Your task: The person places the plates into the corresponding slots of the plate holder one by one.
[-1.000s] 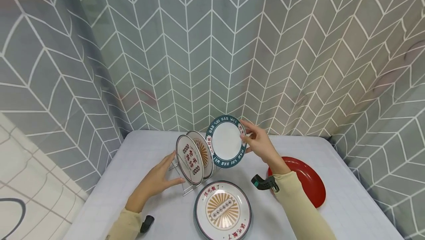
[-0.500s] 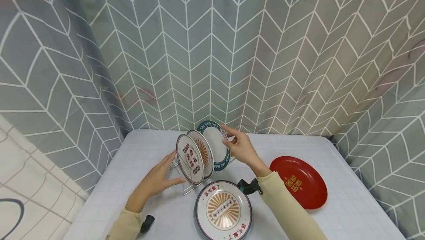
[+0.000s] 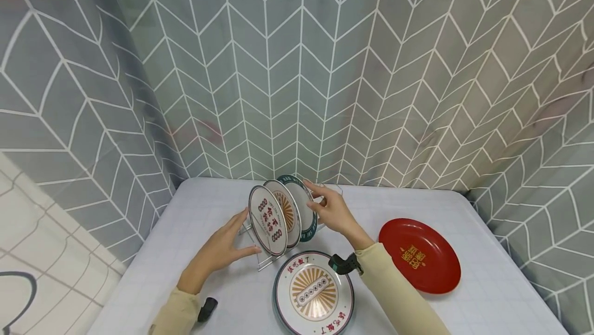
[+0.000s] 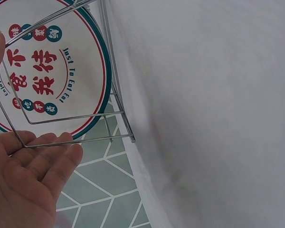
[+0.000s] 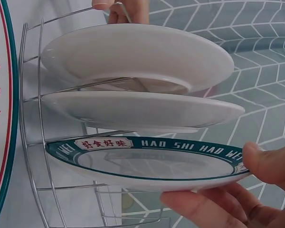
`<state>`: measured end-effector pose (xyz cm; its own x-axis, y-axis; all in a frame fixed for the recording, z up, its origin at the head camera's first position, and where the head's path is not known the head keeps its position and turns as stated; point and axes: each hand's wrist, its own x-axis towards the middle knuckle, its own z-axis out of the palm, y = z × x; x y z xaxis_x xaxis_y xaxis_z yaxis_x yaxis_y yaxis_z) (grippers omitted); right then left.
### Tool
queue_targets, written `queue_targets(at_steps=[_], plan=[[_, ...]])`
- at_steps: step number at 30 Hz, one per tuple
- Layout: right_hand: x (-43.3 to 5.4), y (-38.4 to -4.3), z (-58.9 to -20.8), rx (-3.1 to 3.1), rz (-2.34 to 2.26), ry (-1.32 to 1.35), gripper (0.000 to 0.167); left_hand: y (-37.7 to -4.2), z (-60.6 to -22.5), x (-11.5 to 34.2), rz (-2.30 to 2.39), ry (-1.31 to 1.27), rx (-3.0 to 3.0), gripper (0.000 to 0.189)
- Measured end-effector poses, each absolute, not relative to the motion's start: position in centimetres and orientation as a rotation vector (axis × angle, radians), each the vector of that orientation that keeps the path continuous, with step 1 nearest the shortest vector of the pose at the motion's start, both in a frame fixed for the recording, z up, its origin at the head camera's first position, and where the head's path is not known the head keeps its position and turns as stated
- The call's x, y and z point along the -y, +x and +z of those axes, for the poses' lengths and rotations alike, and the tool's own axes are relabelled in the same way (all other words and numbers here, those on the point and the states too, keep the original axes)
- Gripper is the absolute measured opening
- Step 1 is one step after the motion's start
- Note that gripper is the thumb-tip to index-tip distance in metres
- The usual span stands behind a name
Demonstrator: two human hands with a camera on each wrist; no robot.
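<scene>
A wire dish rack (image 3: 263, 264) holds two white plates on edge, the left plate (image 3: 267, 220) with red characters and the middle plate (image 3: 286, 208) with an orange sunburst. My right hand (image 3: 333, 210) pinches the rim of a green-rimmed plate (image 5: 147, 161), thumb on its face and fingers beneath. That plate stands on edge between the rack's wires, right of the other two. At the rack's left end, my left hand (image 3: 220, 250) holds the frame, its thumb and fingers spread across the wires. In the left wrist view, its fingers (image 4: 57, 161) touch the lower wire.
In front of the rack lies a stack of plates, a sunburst plate (image 3: 315, 294) on top. A red oval plate (image 3: 422, 257) with gold characters lies at the right. Patterned grey curtains (image 3: 297, 67) hang behind the white table (image 3: 241, 304).
My right hand has moved left with the green-rimmed plate, from facing the camera beside the rack to turned edgewise and lower, partly behind the sunburst plate. My left hand has stayed on the rack.
</scene>
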<state>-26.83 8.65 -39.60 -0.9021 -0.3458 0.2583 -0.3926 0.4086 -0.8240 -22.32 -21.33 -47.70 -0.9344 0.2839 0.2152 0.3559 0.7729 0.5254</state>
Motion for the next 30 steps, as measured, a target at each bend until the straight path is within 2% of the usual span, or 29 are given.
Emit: queue_targets(at_steps=[19, 25, 30], plan=[[-8.4, -26.8, -40.3, 2.637, 1.572, 0.649, 0.057, -22.3, -47.9, 21.2, -0.9, -0.492, 2.85, 0.108], [-11.4, -24.3, -39.5, 2.598, 1.689, 0.553, 0.063, -22.2, -48.2, 20.9, -0.921, -0.496, 2.869, 0.108], [-14.6, -21.8, -41.1, 2.631, 1.818, 0.498, 0.058, -22.3, -47.8, 21.4, -0.878, -0.508, 2.842, 0.107]])
